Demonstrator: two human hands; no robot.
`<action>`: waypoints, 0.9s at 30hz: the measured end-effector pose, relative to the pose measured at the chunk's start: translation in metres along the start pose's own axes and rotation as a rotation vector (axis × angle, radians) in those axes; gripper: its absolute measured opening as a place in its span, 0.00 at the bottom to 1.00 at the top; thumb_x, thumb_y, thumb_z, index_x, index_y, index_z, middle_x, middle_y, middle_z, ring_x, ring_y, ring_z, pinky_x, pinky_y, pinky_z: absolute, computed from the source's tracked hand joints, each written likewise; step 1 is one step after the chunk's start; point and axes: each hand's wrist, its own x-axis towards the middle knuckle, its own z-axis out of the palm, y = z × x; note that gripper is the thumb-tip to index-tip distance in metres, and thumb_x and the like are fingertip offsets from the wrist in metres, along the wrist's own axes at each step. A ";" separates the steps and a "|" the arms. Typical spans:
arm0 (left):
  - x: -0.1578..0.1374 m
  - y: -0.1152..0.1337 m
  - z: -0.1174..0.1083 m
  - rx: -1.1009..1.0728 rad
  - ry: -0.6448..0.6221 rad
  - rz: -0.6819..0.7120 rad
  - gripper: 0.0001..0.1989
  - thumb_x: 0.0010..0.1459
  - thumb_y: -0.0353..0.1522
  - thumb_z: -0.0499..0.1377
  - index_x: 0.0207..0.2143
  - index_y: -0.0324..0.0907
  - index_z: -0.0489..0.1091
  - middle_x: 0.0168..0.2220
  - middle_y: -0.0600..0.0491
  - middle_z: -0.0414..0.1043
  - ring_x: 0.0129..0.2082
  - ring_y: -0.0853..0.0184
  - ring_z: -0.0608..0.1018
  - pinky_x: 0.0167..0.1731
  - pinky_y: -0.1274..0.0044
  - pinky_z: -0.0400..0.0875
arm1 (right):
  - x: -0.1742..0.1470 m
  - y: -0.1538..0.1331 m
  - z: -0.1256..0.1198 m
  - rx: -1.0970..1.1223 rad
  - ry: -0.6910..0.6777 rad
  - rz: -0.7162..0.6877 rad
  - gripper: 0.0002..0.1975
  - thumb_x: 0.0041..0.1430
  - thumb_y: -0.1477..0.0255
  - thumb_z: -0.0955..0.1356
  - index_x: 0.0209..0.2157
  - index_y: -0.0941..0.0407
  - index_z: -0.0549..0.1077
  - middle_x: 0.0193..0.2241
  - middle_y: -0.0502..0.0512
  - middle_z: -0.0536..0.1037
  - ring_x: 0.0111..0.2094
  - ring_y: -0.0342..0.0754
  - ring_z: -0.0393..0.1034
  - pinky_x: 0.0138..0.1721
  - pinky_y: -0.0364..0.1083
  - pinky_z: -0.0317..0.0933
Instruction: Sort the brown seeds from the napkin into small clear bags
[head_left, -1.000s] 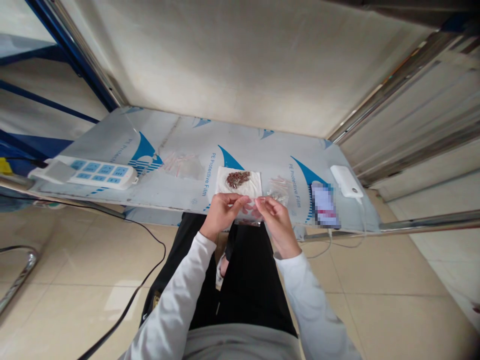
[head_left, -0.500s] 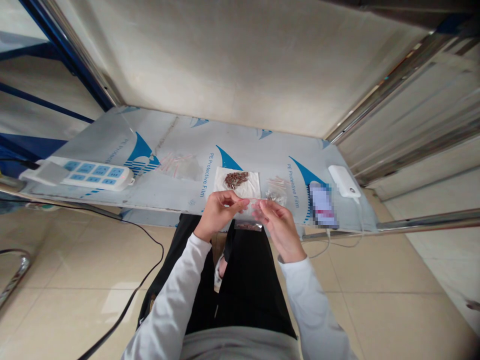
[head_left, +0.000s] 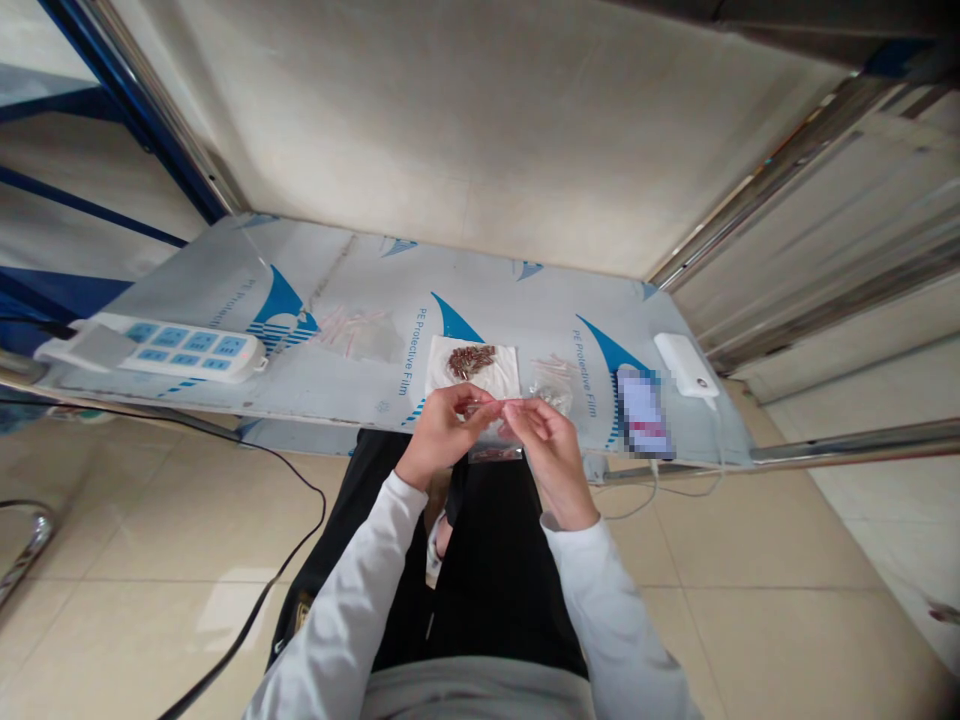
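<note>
My left hand [head_left: 444, 432] is closed in a pinch on a thin pinkish stick-like piece, mostly covered by the fingertips. Pinched from the other side, the same piece is also in my right hand [head_left: 553, 452], and the fingertips of both hands nearly meet. Just beyond them lies a white cloth [head_left: 501, 376] with a heap of small brown, shiny pieces [head_left: 469, 360] on it. Several thin pale sticks [head_left: 553, 368] lie by a crumpled clear bag [head_left: 551, 393] beyond my right hand. Below the hands, a clear packet [head_left: 495, 455] shows at the table's front edge.
The film-covered table [head_left: 480, 270] has a clear bag of pinkish sticks [head_left: 356, 332] left of the cloth. Further left lies a white power strip [head_left: 187, 348]. At right are a phone [head_left: 645, 412] and a white power bank [head_left: 685, 365] with cables. A black cable [head_left: 300, 560] crosses the floor.
My hands have drawn closer together, my right hand moving left, so less of the thin pinkish piece shows between the fingertips. The things on the table lie as before.
</note>
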 end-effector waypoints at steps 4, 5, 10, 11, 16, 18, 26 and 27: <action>-0.001 -0.002 0.001 0.029 -0.035 0.008 0.13 0.52 0.39 0.62 0.29 0.36 0.74 0.28 0.48 0.77 0.28 0.68 0.77 0.29 0.79 0.69 | -0.001 0.004 -0.001 0.021 0.068 0.022 0.12 0.48 0.62 0.73 0.28 0.56 0.73 0.29 0.53 0.79 0.30 0.46 0.73 0.34 0.45 0.67; -0.001 -0.002 0.001 -0.034 -0.053 -0.015 0.14 0.52 0.40 0.62 0.29 0.36 0.74 0.28 0.48 0.77 0.28 0.68 0.77 0.30 0.78 0.70 | -0.001 0.004 -0.001 0.033 0.092 0.022 0.12 0.48 0.62 0.73 0.27 0.56 0.73 0.28 0.52 0.79 0.30 0.46 0.73 0.34 0.45 0.67; -0.001 -0.005 -0.005 -0.253 -0.042 -0.117 0.16 0.51 0.42 0.63 0.26 0.36 0.73 0.25 0.48 0.77 0.26 0.68 0.78 0.32 0.76 0.72 | 0.003 -0.001 -0.006 -0.011 0.088 0.040 0.14 0.48 0.60 0.73 0.31 0.56 0.74 0.28 0.53 0.79 0.27 0.46 0.73 0.32 0.46 0.69; -0.001 -0.005 -0.007 -0.240 -0.033 -0.103 0.16 0.50 0.42 0.63 0.25 0.36 0.73 0.24 0.49 0.77 0.25 0.68 0.77 0.31 0.77 0.72 | 0.002 -0.004 -0.007 -0.036 0.041 0.052 0.15 0.48 0.59 0.73 0.32 0.56 0.74 0.28 0.53 0.79 0.27 0.47 0.74 0.31 0.46 0.69; 0.000 -0.005 -0.015 -0.138 -0.061 -0.065 0.20 0.54 0.46 0.58 0.26 0.37 0.75 0.26 0.49 0.78 0.26 0.67 0.78 0.32 0.77 0.71 | 0.002 -0.018 -0.011 -0.103 -0.078 0.053 0.16 0.51 0.59 0.71 0.35 0.57 0.77 0.31 0.56 0.80 0.28 0.49 0.75 0.32 0.47 0.70; 0.003 -0.013 -0.026 -0.099 0.000 -0.115 0.25 0.58 0.48 0.52 0.31 0.37 0.76 0.29 0.47 0.79 0.28 0.66 0.79 0.32 0.76 0.71 | 0.013 -0.020 -0.020 -0.119 -0.006 0.023 0.17 0.50 0.59 0.71 0.34 0.57 0.78 0.30 0.56 0.80 0.26 0.48 0.74 0.30 0.47 0.69; 0.037 -0.059 -0.120 0.810 0.806 -0.315 0.21 0.56 0.42 0.55 0.46 0.37 0.68 0.41 0.42 0.75 0.43 0.56 0.76 0.44 0.68 0.67 | 0.105 0.014 -0.119 -0.771 0.456 -0.084 0.32 0.47 0.55 0.70 0.47 0.64 0.72 0.32 0.63 0.79 0.27 0.52 0.73 0.38 0.55 0.66; 0.043 -0.062 -0.128 0.850 0.823 -0.349 0.22 0.56 0.43 0.55 0.48 0.37 0.67 0.42 0.41 0.74 0.45 0.54 0.75 0.44 0.66 0.66 | 0.110 0.018 -0.128 -0.880 0.498 -0.107 0.32 0.47 0.55 0.69 0.48 0.65 0.71 0.34 0.65 0.79 0.30 0.54 0.73 0.41 0.56 0.65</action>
